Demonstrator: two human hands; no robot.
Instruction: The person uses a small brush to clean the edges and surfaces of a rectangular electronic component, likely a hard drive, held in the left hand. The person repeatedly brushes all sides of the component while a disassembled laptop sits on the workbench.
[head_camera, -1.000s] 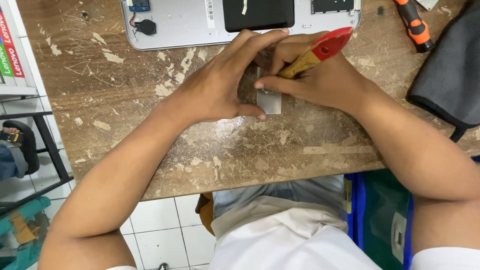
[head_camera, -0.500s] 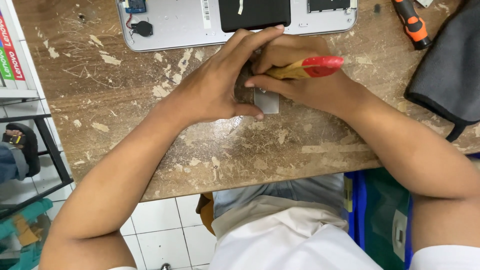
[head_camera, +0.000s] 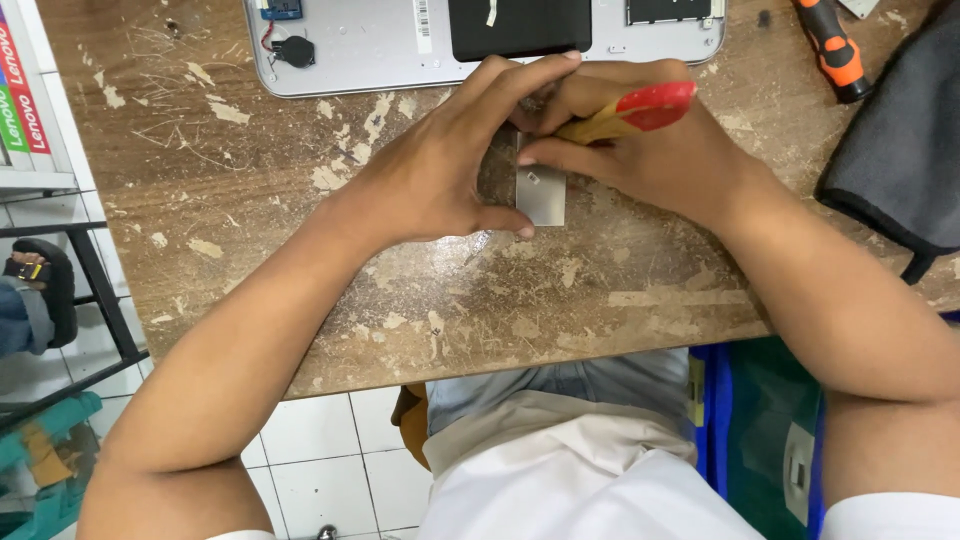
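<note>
- Our left hand (head_camera: 425, 180) and right hand (head_camera: 650, 160) met over a small grey metal plate (head_camera: 541, 195); the left pinched its edge, pressing it to the scarred wooden table (head_camera: 300, 260)
- Our right hand clamped a yellow-and-red-handled screwdriver (head_camera: 630, 112); its tip was hidden
- Just beyond lay an opened silver laptop base (head_camera: 380, 45); an orange-and-black screwdriver (head_camera: 832, 48) and dark cloth (head_camera: 900, 150) lay right

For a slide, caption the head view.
Left hand steadies small grey plate while right hand applies red-handled screwdriver.
</note>
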